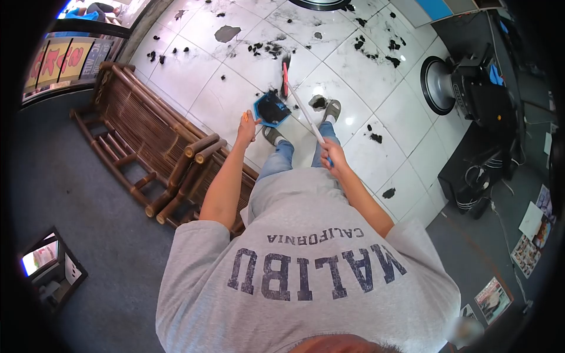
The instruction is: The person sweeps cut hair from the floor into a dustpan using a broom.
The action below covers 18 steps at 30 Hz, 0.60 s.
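My left hand point(248, 127) is closed round the orange end of a handle, at the near left side of a blue dustpan point(273, 109) with dark hair in it. My right hand point(333, 155) grips a broom by its pale stick point(307, 113), near the blue end. The broom's red head point(285, 80) with dark bristles rests on the floor just beyond the dustpan. Tufts of dark hair point(318, 103) lie beside my right foot, and more hair point(265, 48) is spread past the broom head.
White tiles point(389, 120) with scattered hair clumps surround my feet. A bamboo bench point(141, 126) stands at the left. To the right are a black salon chair point(482, 100) with a round base point(436, 86) and a dark cabinet point(465, 159). Another round base point(319, 4) is at the top.
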### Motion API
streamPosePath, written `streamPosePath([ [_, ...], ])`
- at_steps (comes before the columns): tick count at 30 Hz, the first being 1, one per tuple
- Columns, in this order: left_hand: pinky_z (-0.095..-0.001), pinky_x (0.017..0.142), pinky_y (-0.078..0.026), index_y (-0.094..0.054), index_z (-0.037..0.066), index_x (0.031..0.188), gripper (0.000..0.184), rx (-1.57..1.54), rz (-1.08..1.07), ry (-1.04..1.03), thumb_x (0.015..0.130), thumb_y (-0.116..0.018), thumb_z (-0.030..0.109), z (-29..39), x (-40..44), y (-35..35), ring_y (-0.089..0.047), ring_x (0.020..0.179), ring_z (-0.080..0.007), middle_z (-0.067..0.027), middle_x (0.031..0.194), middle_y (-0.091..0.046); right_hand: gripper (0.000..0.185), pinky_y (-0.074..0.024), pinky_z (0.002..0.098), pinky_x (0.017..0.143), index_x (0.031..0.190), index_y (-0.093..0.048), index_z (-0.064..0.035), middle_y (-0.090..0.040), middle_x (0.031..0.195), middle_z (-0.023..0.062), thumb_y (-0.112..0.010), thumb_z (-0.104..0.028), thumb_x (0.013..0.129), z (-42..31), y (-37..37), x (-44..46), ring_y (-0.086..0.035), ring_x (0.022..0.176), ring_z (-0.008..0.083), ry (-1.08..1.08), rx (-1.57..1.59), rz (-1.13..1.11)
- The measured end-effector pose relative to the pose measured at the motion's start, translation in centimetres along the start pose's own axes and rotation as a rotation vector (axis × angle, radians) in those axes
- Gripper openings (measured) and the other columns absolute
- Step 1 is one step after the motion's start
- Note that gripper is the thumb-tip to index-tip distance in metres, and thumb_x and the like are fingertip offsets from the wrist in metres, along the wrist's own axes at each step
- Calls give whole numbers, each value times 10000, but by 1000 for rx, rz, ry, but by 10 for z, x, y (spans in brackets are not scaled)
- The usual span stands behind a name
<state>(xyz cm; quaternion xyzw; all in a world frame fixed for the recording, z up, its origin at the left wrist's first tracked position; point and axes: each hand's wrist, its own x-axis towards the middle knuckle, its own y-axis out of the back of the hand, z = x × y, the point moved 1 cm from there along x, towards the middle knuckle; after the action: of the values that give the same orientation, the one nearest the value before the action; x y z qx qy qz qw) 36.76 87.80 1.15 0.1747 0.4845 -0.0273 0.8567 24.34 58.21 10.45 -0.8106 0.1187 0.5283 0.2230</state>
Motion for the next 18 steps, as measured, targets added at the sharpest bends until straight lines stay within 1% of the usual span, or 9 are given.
streamPosePath([
  [2,-272,334,-377,-297,65,1392,651,-19,-8,-21,978,-282,566,0,-6,7,-402,384,-123,-94,1137,-673,518,-241,257,315,1429,-404,-71,-393,560,-16,-515,-143,928,3,2,-24,-323,351,89,49,-129,70],
  [5,-272,334,-376,-309,57,1371,639,-60,-53,-71,979,-286,561,0,-11,12,-404,383,-125,-94,1161,-663,526,-255,268,325,1441,-408,-98,-404,564,-2,-516,-138,928,-6,11,-49,-351,361,100,92,-178,186],
  [8,-277,337,-376,-343,45,1325,619,-54,-95,-66,981,-290,557,-9,4,13,-419,389,-130,-101,1194,-647,577,-264,273,322,1473,-357,-104,-399,570,-2,-510,-136,918,-10,38,-18,-354,364,103,148,-316,265],
  [10,-284,340,-378,-366,41,1290,609,-29,-93,-87,980,-294,560,-8,6,10,-437,398,-133,-116,1218,-634,419,-232,260,330,1336,-450,-117,-378,574,-10,-490,-160,922,-16,40,11,-318,364,97,95,-151,277],
  [12,-258,333,-344,-302,62,1356,593,9,-74,-81,998,-263,533,-4,5,7,-364,368,-111,-90,1148,-673,290,-215,254,336,1215,-489,-137,-368,576,-17,-481,-175,927,-23,35,33,-301,366,93,-19,58,235],
  [13,-245,330,-327,-270,73,1389,588,26,-63,-78,1007,-248,520,0,6,6,-328,353,-99,-76,1113,-692,268,-218,278,358,1195,-494,-108,-376,574,-6,-489,-154,931,-20,30,40,-346,387,105,-57,116,188],
  [16,-247,333,-336,-280,56,1372,589,18,-73,-57,1006,-254,516,3,8,6,-337,360,-102,-72,1105,-693,269,-219,272,356,1199,-496,-113,-373,567,-12,-506,-169,937,-10,15,33,-344,386,104,-55,176,99],
  [17,-250,333,-339,-286,53,1367,589,31,-61,-59,1004,-259,516,3,10,7,-342,360,-105,-72,1101,-693,381,-222,267,352,1309,-469,-104,-372,561,-18,-521,-170,938,-9,12,25,-344,387,99,-60,175,77],
  [18,-253,333,-343,-291,50,1362,589,44,-50,-60,1003,-263,517,2,13,6,-347,359,-107,-73,1096,-694,391,-229,265,345,1325,-470,-115,-376,561,-21,-515,-168,940,-11,7,12,-339,378,94,-27,112,90],
])
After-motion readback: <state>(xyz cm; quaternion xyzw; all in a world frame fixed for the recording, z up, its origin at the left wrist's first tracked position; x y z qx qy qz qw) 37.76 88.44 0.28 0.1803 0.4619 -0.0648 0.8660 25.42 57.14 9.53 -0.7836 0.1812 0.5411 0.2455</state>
